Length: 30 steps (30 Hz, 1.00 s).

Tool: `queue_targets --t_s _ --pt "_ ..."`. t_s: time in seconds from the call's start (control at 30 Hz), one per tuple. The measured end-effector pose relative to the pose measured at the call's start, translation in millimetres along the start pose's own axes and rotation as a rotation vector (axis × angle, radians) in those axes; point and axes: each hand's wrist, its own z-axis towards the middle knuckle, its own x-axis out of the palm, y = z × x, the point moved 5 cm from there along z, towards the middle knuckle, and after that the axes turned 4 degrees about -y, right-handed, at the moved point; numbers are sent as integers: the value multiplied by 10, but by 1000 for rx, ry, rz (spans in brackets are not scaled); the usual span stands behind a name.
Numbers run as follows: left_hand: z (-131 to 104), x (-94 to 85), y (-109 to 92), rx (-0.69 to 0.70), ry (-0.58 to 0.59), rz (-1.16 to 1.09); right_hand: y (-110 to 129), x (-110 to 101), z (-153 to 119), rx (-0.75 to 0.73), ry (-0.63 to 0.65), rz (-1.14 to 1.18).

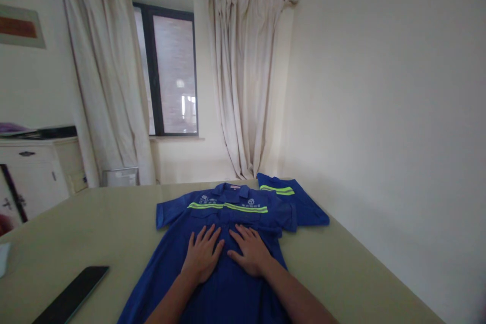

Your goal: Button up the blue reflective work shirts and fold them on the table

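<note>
A blue short-sleeved work shirt (224,273) lies spread face up on the table, its collar at the far side and a yellow-green reflective stripe across the chest. My left hand (203,253) rests flat on the shirt's front, below the stripe, fingers spread. Just to its right, my right hand (250,250) lies flat on the cloth too, with its fingers apart. Neither hand grips the fabric. Behind the shirt's right sleeve is another blue garment (304,202) with a similar stripe, partly covered by that sleeve.
The pale green table (125,212) holds a dark flat object (74,293) at the near left. A wall (379,111) runs along the table's right side. Beyond the far edge are curtains (246,76) and a window (176,76); a white cabinet (34,177) stands at left.
</note>
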Motion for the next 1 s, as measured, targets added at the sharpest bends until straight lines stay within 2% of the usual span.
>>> queue_targets --t_s 0.07,0.13,0.27,0.37,0.47,0.57,0.63,0.77,0.87,0.93,1.0 --pt "39 -68 -64 11 -73 38 -47 21 112 -9 -30 -14" --pt "-26 -97 -143 27 -105 52 -73 48 161 -22 -64 -20" --pt "-395 10 -259 -30 -76 38 -117 49 177 -21 -141 -27" --pt "-689 106 -330 -43 -65 15 -110 -65 183 -21 -261 -77" --pt "-805 107 -349 -3 -43 -57 74 -189 151 -161 -333 -119" --pt "-712 25 -263 -1 -41 -103 391 -237 11 -271 -375 -53" --pt "-591 -21 -186 -5 -38 -115 605 -175 -145 -261 -353 62" --pt "-422 -89 -63 -30 -71 -125 908 114 -546 -239 -145 232" --pt "-471 -155 -44 -22 -150 -141 891 198 -758 -204 -76 324" --pt "-566 -184 -73 3 -182 -151 814 204 -793 -185 -36 380" --pt "-659 -179 -121 10 -155 -148 750 204 -758 -195 -6 393"
